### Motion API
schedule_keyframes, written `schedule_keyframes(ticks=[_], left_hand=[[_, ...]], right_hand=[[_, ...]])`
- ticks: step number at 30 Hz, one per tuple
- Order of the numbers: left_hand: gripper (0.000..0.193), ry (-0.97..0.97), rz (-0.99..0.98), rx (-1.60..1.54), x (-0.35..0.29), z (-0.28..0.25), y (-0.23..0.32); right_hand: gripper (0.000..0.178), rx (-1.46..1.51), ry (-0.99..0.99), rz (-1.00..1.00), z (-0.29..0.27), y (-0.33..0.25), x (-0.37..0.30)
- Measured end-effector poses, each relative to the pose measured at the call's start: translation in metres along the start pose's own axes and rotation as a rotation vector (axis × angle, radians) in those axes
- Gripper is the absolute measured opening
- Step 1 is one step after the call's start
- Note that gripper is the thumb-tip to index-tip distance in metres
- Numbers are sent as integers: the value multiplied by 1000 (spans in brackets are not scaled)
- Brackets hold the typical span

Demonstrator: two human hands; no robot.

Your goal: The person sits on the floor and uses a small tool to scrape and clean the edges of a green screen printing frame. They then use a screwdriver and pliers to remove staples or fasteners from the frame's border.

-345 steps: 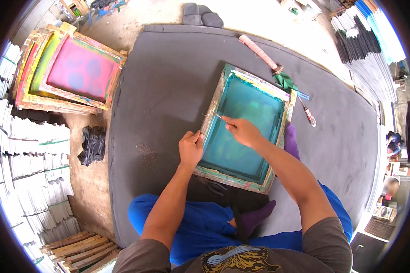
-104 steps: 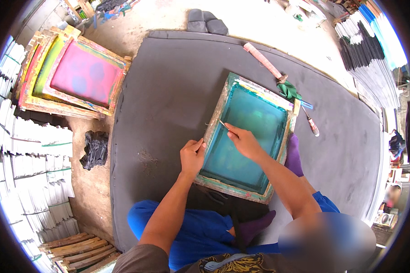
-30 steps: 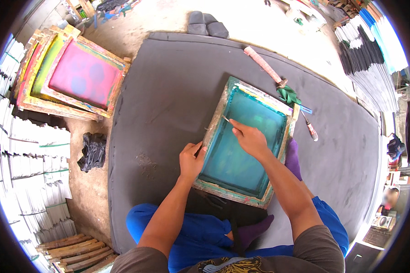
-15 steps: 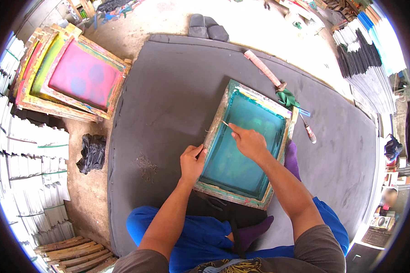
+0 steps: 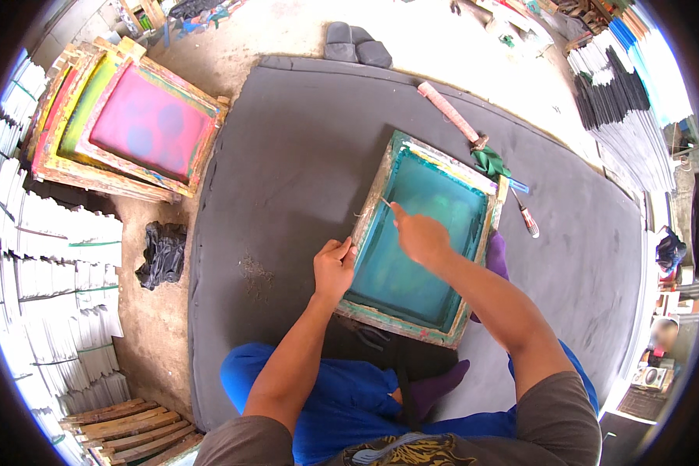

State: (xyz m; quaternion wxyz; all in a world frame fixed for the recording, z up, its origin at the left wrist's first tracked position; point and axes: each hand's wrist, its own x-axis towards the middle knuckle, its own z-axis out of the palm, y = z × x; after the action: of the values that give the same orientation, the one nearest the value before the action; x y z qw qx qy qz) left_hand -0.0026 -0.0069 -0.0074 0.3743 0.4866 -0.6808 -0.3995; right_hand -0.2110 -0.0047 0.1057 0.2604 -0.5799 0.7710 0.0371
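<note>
A wooden screen-printing frame (image 5: 376, 182) with teal mesh (image 5: 435, 268) lies tilted on the dark mat in front of me. My left hand (image 5: 335, 270) is closed on its left rail, thumb on top. Over the mesh, my right hand (image 5: 422, 235) pinches a thin pale sliver-like thing, most of it hidden by the fingers. Its tip meets the inner edge of the left rail. A few loose fibres stick out from that rail near the tip.
Beyond the frame lie a pink-wrapped handle (image 5: 448, 111), green cloth (image 5: 491, 163) and a screwdriver (image 5: 529, 223). Pliers (image 5: 373, 337) rest near my legs. More printing frames (image 5: 151, 128) lean at left, above a black plastic bag (image 5: 163, 255). White stacks (image 5: 35, 210) line the left side.
The tip of the pale thing has slid slightly down along the left rail, toward me. My left hand keeps its hold, and the view has shifted a little.
</note>
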Motion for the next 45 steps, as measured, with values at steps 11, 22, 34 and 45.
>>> schedule_keyframes(ticks=[11, 22, 34, 45], left_hand=[[25, -35, 6, 4, 1, 6, 3], [25, -26, -47, -19, 1, -2, 1], [29, -41, -78, 30, 3, -2, 11], [28, -44, -132, -15, 3, -2, 11]], right_hand=[[44, 624, 89, -69, 53, 57, 20], [45, 855, -60, 35, 38, 56, 25], [43, 579, 202, -131, 31, 59, 8], [35, 301, 205, -16, 9, 37, 0]])
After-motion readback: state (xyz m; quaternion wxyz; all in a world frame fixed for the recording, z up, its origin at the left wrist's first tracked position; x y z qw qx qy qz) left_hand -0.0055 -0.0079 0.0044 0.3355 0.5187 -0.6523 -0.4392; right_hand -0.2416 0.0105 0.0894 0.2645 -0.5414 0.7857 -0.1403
